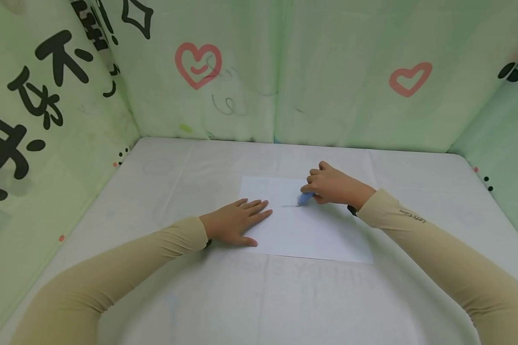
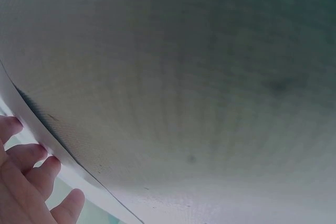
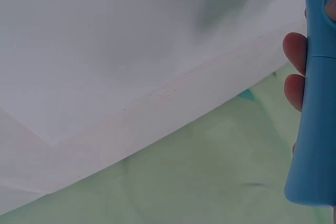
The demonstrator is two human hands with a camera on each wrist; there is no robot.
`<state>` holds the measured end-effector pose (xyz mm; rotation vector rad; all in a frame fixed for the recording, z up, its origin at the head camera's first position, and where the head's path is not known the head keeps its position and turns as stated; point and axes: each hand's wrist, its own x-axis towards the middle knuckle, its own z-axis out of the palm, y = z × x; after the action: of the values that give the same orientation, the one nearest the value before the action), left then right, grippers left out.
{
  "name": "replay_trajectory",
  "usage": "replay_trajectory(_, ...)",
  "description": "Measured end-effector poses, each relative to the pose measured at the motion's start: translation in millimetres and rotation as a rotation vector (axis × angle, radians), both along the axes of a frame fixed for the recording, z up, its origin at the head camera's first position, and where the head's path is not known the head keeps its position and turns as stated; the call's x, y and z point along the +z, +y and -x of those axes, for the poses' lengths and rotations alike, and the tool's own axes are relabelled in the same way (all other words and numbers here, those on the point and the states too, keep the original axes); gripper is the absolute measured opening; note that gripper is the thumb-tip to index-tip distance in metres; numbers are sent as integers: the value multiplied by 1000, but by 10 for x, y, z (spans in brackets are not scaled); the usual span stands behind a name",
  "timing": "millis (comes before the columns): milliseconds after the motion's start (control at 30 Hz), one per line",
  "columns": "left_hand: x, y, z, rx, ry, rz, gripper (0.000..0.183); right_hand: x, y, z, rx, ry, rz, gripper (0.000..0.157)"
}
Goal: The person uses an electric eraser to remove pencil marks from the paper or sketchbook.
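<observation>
A white sheet of paper (image 1: pixel 319 239) lies flat on the white-covered table. My left hand (image 1: pixel 237 221) rests on its left part, fingers spread and straight; in the left wrist view its fingertips (image 2: pixel 50 169) show at the lower left. My right hand (image 1: pixel 334 186) grips a thick blue pen (image 1: pixel 305 198), tilted with its narrow tip down at the paper. A faint thin line (image 1: pixel 289 206) runs left from that tip. In the right wrist view the pen's wide blue body (image 3: pixel 317 129) fills the right edge, with fingers wrapped around it and one digit at an oval button.
The table (image 1: pixel 177 172) has a wrinkled white cover and rounded back corners. Pale green curtains (image 1: pixel 336 110) enclose it at the back and both sides, printed with red hearts (image 1: pixel 198 48) and black characters (image 1: pixel 62 52).
</observation>
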<state>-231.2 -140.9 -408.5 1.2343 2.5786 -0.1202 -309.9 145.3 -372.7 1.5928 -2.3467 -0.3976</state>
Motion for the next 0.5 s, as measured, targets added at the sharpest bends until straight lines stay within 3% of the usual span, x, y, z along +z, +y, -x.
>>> replay_trajectory(500,14,0,-3,3,-1,5,83,37,-55,6,-15,-8,-46,15)
